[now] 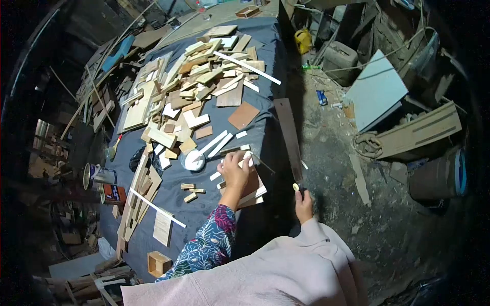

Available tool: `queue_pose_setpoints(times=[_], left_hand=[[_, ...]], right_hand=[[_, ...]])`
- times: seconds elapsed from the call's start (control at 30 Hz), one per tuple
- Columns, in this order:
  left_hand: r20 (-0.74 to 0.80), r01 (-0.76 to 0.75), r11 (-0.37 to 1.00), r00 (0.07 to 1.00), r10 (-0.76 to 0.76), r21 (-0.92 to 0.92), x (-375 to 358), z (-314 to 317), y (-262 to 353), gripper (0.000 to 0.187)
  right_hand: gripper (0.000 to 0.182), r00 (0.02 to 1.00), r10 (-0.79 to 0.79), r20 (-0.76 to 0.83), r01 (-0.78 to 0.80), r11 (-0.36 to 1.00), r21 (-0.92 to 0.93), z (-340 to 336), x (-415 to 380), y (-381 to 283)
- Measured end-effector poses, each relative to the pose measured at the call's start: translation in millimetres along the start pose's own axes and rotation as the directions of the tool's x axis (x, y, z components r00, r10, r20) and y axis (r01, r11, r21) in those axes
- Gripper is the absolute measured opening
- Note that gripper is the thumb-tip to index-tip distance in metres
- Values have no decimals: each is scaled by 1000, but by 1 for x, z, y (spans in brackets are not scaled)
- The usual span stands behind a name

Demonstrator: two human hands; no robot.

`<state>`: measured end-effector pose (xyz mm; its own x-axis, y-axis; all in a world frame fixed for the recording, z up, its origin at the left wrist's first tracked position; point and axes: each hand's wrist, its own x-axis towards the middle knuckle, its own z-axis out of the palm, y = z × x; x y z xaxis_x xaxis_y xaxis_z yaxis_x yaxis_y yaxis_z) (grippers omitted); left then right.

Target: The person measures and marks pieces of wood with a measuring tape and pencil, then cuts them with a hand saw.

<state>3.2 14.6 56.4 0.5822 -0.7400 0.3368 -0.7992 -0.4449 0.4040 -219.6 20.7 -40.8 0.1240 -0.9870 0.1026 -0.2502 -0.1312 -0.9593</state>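
Right grip (303, 205) holding a handsaw (293, 158)

The blade (287, 130) is extending forward from it, beside the tabletop (171, 194). The left grip (236, 171) is curving over stacked boards (253, 195); whether it is pinching one, I cannot tell. A round tub (194, 161) is holding something white. Cloth (140, 251) and offcuts (186, 99) are covering the tabletop, debris (321, 97) littering the floor (326, 217)

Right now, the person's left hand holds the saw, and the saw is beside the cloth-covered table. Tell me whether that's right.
Not quite: the hand is wrong. The head view shows the saw in the right hand, while the left hand is at the wood pieces near the table edge. The saw is indeed beside the cloth-covered table.
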Motion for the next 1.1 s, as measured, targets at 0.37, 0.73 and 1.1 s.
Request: queue_pose_setpoints(times=[0.37, 0.73, 1.1], left_hand=[[122, 42, 999, 992, -41, -4, -41, -63, -7, 19], [16, 163, 986, 986, -163, -15, -119, -43, -49, 18], [-64, 205, 977, 976, -209, -59, -125, -34, -56, 10]], right_hand=[[31, 974, 61, 218, -48, 997, -64, -22, -11, -58], [38, 835, 197, 514, 17, 924, -382, -15, -80, -62], [37, 828, 181, 531, 61, 912, -407, -6, -90, -72]])
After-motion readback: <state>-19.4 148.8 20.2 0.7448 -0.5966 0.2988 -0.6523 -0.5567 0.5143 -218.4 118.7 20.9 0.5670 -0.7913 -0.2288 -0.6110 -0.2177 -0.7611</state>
